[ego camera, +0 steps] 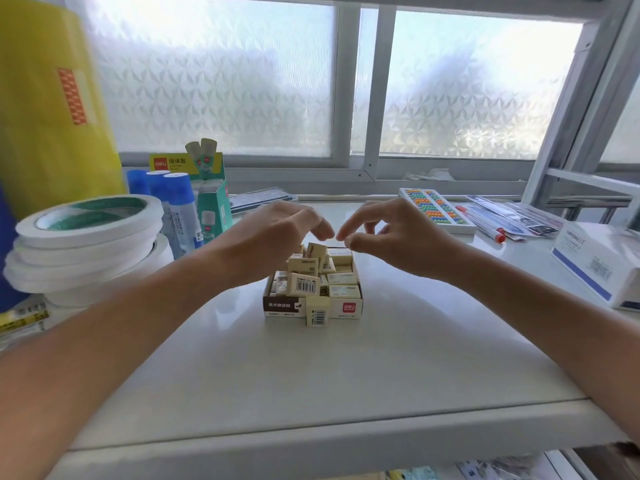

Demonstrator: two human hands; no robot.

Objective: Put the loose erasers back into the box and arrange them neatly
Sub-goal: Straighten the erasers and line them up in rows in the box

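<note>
A small cardboard box (349, 308) stands in the middle of the white shelf. Several cream erasers fill it; those on its right side (343, 292) lie flat in rows, those on its left (304, 284) are piled crookedly and stick up. One eraser (317, 310) stands against the box's front wall, outside it. My left hand (277, 233) hovers over the pile with fingers curled down; whether it touches the top eraser (316, 251) is unclear. My right hand (388, 233) hovers over the box's far end, fingers loosely curled, holding nothing.
Stacked white tape rolls (86, 244) and blue glue bottles (180, 209) crowd the left. A green glue-stick carton (211, 202) stands behind them. A coloured bead abacus (438, 209), pens (485, 223) and a white box (602, 261) lie right. The shelf edge (311, 441) runs near me.
</note>
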